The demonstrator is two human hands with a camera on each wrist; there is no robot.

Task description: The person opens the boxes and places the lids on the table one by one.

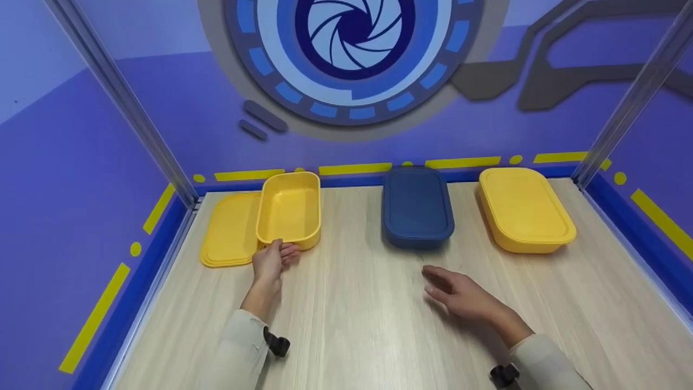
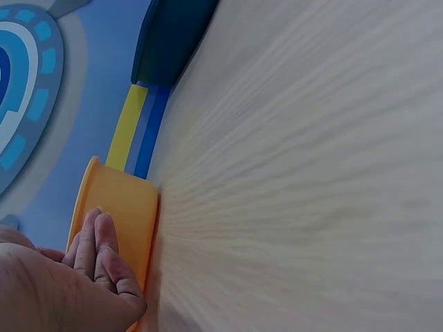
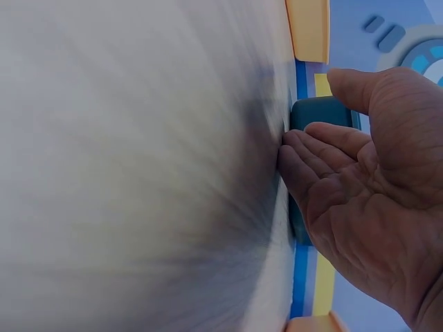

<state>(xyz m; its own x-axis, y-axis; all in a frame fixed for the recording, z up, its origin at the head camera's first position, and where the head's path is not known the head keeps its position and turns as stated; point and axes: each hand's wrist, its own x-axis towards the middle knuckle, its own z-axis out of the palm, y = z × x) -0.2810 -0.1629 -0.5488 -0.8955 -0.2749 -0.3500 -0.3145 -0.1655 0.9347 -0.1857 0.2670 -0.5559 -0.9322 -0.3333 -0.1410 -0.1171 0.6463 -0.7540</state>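
Note:
An open yellow food container (image 1: 291,214) stands at the back left, overlapping a flat yellow lid (image 1: 230,233) whose front edge looks layered. My left hand (image 1: 273,261) is at the container's front wall, thumb close to the rim, and the fingers extend loosely in front of the wall. In the left wrist view those fingers (image 2: 97,249) look nearly straight; the thumb is mostly hidden. My right hand (image 1: 468,295) hovers low over the table in front of a lidded dark blue container (image 1: 417,206), its fingers relaxed around nothing.
A yellow container with its lid on (image 1: 528,208) stands at the back right. The light wood table (image 1: 363,325) is bounded by a purple back wall (image 1: 346,154) and side walls, with metal posts (image 1: 130,108) in the corners.

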